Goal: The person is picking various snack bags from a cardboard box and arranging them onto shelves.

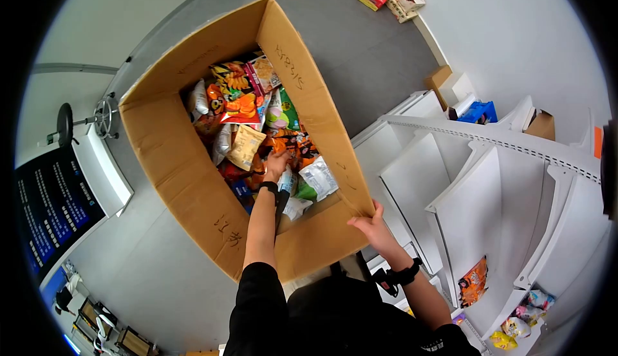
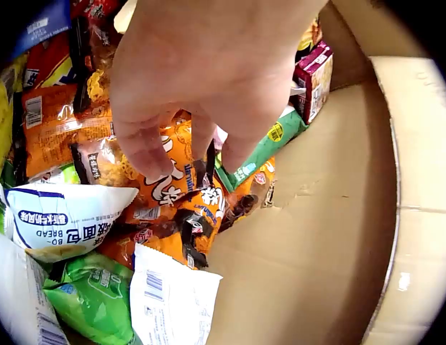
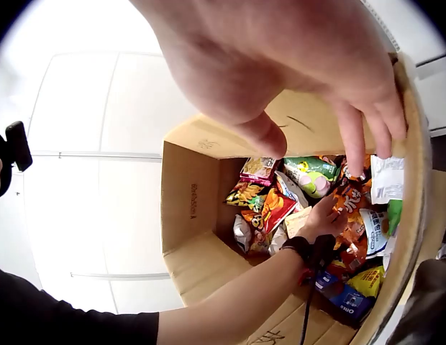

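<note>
At the far left of the head view a dark screen [image 1: 55, 208] with blue lines of text stood against the wall. To its right a large cardboard box [image 1: 174, 163] sat open on the grey floor, its bottom covered by a heap of snack packets [image 1: 241, 102] in orange, yellow, green and white. The person's left hand [image 1: 277, 163] was reaching down into the near-right part of that heap. In the left wrist view its thumb and fingers pointed downwards, spread a little apart and bent only slightly. Their tips rested on an orange snack packet [image 2: 173, 180] printed with white characters, and they clasped nothing. That packet lay near the box's right wall, with a white bread packet [image 2: 61, 219] just beside it to the left and a green packet [image 2: 93, 302] nearer the person. Further right, the right hand [image 1: 373, 226] gripped the top edge of the box at its near-right corner, fingers curled over the cardboard rim and thumb on the other face. To the right of the box stood white shelving [image 1: 476, 208], with an orange pouch [image 1: 474, 281] lying on a lower shelf.
</note>
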Demonstrator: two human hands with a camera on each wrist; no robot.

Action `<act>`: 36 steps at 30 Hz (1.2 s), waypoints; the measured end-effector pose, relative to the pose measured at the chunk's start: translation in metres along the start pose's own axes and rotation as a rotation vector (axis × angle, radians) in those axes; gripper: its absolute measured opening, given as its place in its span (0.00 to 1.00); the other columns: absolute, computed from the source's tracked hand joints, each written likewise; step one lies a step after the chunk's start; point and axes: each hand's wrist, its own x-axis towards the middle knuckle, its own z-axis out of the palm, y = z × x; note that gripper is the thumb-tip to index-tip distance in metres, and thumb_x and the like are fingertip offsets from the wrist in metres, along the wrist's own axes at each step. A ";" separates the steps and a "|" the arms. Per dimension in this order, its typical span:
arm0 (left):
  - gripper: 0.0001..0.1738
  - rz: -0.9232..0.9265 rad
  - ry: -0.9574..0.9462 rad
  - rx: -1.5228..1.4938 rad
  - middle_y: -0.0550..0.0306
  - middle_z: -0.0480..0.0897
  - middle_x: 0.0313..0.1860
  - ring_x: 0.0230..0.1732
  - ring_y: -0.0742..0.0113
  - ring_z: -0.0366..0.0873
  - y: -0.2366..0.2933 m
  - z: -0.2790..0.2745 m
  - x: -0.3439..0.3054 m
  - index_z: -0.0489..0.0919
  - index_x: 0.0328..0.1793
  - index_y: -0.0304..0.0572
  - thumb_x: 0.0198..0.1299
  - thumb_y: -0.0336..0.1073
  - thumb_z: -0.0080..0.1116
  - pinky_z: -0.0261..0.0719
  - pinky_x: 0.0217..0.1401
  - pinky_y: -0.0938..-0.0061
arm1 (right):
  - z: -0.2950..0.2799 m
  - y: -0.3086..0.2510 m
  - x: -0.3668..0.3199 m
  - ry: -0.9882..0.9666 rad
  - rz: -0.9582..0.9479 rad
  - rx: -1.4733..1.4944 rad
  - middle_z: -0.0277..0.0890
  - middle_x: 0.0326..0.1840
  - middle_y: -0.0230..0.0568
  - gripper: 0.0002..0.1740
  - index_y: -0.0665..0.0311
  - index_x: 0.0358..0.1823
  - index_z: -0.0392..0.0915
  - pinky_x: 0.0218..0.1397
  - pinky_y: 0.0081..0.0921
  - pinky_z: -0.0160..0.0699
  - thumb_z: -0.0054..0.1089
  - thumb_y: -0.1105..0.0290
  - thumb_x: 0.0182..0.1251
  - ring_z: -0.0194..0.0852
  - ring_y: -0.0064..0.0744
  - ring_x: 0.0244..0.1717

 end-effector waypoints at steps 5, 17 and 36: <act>0.29 0.026 0.146 0.093 0.39 0.69 0.64 0.58 0.54 0.67 -0.015 0.006 0.021 0.73 0.60 0.32 0.55 0.44 0.56 0.63 0.60 0.69 | 0.001 -0.006 -0.002 -0.007 0.035 0.024 0.63 0.58 0.49 0.44 0.72 0.66 0.33 0.62 0.28 0.62 0.58 0.67 0.62 0.64 0.32 0.58; 0.07 0.250 0.283 0.234 0.44 0.81 0.36 0.38 0.52 0.80 -0.018 -0.018 0.007 0.76 0.36 0.31 0.57 0.28 0.48 0.79 0.42 0.61 | 0.009 -0.005 -0.004 0.066 0.039 0.043 0.70 0.50 0.47 0.45 0.68 0.67 0.32 0.57 0.26 0.68 0.58 0.66 0.61 0.72 0.30 0.50; 0.12 0.373 -0.082 -0.255 0.70 0.71 0.22 0.21 0.82 0.62 0.168 -0.046 -0.329 0.82 0.44 0.34 0.62 0.33 0.51 0.57 0.23 0.86 | 0.020 0.004 -0.019 0.214 0.037 0.054 0.71 0.51 0.50 0.54 0.57 0.73 0.28 0.54 0.40 0.67 0.60 0.54 0.57 0.69 0.39 0.52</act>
